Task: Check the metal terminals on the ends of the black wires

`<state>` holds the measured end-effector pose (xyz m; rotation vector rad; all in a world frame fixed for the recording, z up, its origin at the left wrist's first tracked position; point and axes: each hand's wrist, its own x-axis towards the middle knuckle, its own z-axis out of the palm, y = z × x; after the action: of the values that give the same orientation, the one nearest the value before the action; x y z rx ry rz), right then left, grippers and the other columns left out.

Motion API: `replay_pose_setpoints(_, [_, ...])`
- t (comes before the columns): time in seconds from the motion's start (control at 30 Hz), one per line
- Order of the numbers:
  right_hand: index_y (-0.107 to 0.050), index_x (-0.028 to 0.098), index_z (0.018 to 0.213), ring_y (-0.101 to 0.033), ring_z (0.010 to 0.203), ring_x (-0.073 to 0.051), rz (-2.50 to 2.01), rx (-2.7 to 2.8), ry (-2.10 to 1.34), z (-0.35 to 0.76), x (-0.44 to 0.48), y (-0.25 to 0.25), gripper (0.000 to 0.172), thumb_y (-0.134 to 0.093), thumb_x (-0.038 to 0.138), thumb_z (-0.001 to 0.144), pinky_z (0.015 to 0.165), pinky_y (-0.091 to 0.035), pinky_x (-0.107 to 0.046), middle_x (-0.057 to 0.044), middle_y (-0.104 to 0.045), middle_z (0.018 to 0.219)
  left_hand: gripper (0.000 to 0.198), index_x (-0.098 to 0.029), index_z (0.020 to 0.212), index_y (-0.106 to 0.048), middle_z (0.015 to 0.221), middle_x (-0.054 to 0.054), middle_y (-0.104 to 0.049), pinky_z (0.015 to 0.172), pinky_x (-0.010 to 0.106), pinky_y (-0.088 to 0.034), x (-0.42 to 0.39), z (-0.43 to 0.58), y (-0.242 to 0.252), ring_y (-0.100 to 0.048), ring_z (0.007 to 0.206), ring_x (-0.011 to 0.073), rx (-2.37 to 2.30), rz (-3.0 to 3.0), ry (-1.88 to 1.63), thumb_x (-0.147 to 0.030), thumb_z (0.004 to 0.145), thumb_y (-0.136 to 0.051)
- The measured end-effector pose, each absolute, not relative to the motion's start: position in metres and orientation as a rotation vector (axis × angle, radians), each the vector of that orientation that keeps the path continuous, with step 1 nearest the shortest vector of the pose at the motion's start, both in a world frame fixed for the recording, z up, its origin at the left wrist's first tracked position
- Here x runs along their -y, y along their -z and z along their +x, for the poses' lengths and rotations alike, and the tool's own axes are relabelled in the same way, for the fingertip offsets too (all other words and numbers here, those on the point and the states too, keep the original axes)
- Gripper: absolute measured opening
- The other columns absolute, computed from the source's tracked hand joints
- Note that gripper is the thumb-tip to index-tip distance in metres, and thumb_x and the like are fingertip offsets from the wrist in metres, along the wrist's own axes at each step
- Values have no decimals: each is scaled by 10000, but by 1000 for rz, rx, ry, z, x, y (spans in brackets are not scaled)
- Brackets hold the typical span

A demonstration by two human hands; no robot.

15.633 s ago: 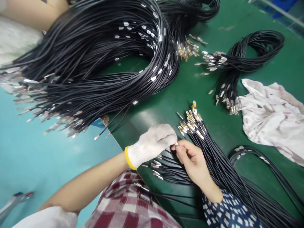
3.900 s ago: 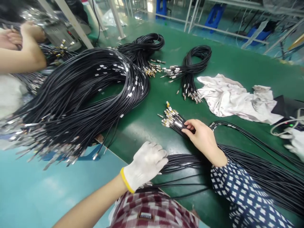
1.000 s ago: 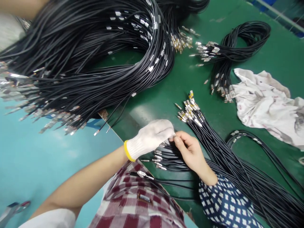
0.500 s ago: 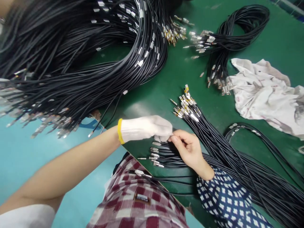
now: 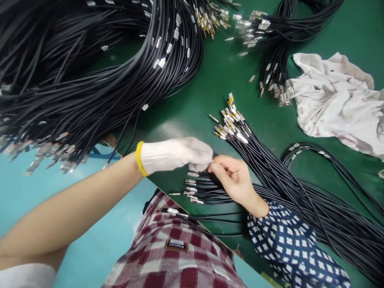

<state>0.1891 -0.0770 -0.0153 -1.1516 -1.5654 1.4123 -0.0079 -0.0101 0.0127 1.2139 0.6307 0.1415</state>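
Observation:
A white knit glove with a yellow cuff covers my left hand [image 5: 183, 154], whose fingers are bent and pressed together; anything inside them is hidden. My right hand [image 5: 232, 176] is bare, its thumb and forefinger pinched at the pale fingertip of that glove. Just below the two hands lie black cables with metal connectors [image 5: 191, 188], their ends pointing left. A thicker bundle of black cables [image 5: 264, 160] runs past the right hand, its silver and yellow connector ends [image 5: 232, 124] up and beyond the fingers.
A large heap of black cables [image 5: 120, 92] fills the left of the green table [image 5: 180, 112], connectors overhanging its edge. A looped cable bundle [image 5: 288, 30] lies at the far right, above a crumpled white cloth [image 5: 339, 100]. A few cables [image 5: 210, 219] reach over the near edge toward the checked apron [image 5: 180, 260].
The view has shifted, so the table's contents sit slightly higher and further left. Both hands keep meeting at the glove's fingertip, with little change in grip.

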Motion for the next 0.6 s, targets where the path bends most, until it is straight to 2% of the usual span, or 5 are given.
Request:
replay_pose_setpoints(0.13, [-622, 183, 716, -396, 498, -118, -1172, 1576, -1453, 190, 76, 16, 373, -573, 442, 979, 449, -313, -227, 21, -496, 585, 378, -164, 654, -445, 665, -24, -411, 585, 242, -285, 10, -8, -12, -346, 634, 102, -621, 1210, -143, -389, 946, -528])
replay_pose_setpoints(0.23, [-624, 186, 714, -410, 513, -126, -1184, 1581, -1474, 191, 76, 17, 422, -574, 514, 975, 460, -326, -232, 14, -508, 595, 396, -163, 633, -451, 643, -22, -419, 572, 242, -286, 10, -6, -12, -350, 618, 101, -627, 1184, -139, -401, 933, -555])
replay_pose_setpoints(0.5, [-635, 185, 822, -479, 599, -142, -1119, 1708, -1430, 194, 73, 17, 262, -519, 310, 1021, 566, -365, -253, 15, -545, 671, 386, -160, 633, -538, 641, 2, -499, 604, 257, -357, 1, -6, -20, -434, 631, 121, -657, 1234, -72, -428, 905, -588])
replay_pose_setpoints(0.6, [-653, 189, 844, -533, 644, -155, -1175, 1763, -1357, 194, 73, 15, 253, -511, 295, 1025, 601, -389, -259, -5, -612, 737, 309, -156, 713, -587, 707, 5, -531, 647, 249, -379, 5, 1, -21, -460, 681, 117, -841, 1289, -334, -371, 933, -555])
